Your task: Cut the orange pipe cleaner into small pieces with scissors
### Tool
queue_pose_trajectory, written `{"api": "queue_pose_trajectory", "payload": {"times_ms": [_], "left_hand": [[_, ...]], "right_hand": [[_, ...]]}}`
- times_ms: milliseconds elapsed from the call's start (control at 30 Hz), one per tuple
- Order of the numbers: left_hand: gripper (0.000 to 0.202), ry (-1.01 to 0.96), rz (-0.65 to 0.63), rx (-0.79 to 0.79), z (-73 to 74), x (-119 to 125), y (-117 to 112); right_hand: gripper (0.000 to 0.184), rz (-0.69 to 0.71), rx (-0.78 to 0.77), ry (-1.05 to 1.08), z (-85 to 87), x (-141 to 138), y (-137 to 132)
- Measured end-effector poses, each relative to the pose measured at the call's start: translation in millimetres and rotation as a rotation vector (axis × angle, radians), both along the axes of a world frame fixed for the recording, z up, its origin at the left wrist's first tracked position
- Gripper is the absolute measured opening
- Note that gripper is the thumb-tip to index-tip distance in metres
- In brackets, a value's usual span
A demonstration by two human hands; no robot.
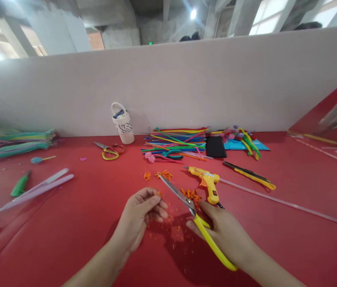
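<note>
My right hand (pixel 226 231) grips scissors with yellow handles (pixel 216 249). Their blades look closed or nearly so and point up and left. Beside them my left hand (pixel 141 211) pinches a small orange piece (pixel 159 193) between thumb and forefinger, apart from the blades. A pile of short orange pieces (pixel 191 194) lies just behind the scissors. Two smaller clusters sit farther back, one a small orange heap (pixel 147 176) at the left and the other near the blade tips. Tiny orange crumbs (pixel 174 229) are scattered on the red tabletop (pixel 96 227) between my hands.
A yellow glue gun (pixel 206 179) with a long glue stick lies right of the piles. Behind are colourful pipe cleaners (pixel 176 139), a black phone (pixel 215 146), a white cup (pixel 123 129) and other scissors (pixel 108 152). Black-and-yellow tools (pixel 249 174) lie right. A pale partition closes the back.
</note>
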State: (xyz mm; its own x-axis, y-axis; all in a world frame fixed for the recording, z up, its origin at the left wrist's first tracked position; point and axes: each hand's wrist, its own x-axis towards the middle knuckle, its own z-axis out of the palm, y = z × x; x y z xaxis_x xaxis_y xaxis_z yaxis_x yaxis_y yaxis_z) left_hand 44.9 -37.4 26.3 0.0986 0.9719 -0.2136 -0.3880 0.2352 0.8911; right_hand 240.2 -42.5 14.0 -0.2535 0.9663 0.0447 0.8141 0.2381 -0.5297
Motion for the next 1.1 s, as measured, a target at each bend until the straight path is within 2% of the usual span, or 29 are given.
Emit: {"api": "queue_pose_trajectory", "payload": {"times_ms": [100,200,333,433,567,700,833,933,1000,1100], "left_hand": [[0.016,-0.002,-0.043,-0.014,0.2,3.5,-3.8],[0.019,0.025,-0.153,-0.007,-3.2,10.8,-6.8],[0.023,0.064,-0.3,-0.021,-8.4,24.0,-12.0],[0.022,0.097,-0.347,-0.002,-10.1,29.9,-16.1],[0.019,0.135,-0.39,0.026,-11.5,31.6,-19.3],[0.013,0.24,-0.366,0.043,-11.1,34.0,-22.1],[0.004,0.553,-0.326,0.17,-8.1,35.6,-26.3],[0.013,0.765,-0.316,0.351,-6.1,33.4,-28.2],[0.018,0.832,-0.313,0.444,-4.5,30.7,-28.0],[0.019,0.896,-0.226,0.498,-2.1,25.3,-24.5]], "right_hand": [[0.025,-0.03,-0.041,0.078,-3.1,0.0,1.8],[0.019,-0.046,-0.139,0.31,1.2,-2.2,-2.6],[0.012,0.032,-0.304,0.601,11.7,-6.5,-11.7],[0.008,0.055,-0.35,0.652,15.3,-7.7,-14.2],[0.007,0.055,-0.358,0.62,14.2,-7.4,-13.9],[0.004,0.045,-0.342,0.628,13.5,-9.6,-15.4],[0.005,-0.011,-0.319,0.621,13.7,-13.5,-17.4],[0.011,0.0,-0.292,0.612,12.0,-14.7,-17.6],[0.013,0.02,-0.267,0.601,10.6,-14.5,-17.2],[0.012,0.01,-0.256,0.546,9.1,-13.4,-16.1]]}}
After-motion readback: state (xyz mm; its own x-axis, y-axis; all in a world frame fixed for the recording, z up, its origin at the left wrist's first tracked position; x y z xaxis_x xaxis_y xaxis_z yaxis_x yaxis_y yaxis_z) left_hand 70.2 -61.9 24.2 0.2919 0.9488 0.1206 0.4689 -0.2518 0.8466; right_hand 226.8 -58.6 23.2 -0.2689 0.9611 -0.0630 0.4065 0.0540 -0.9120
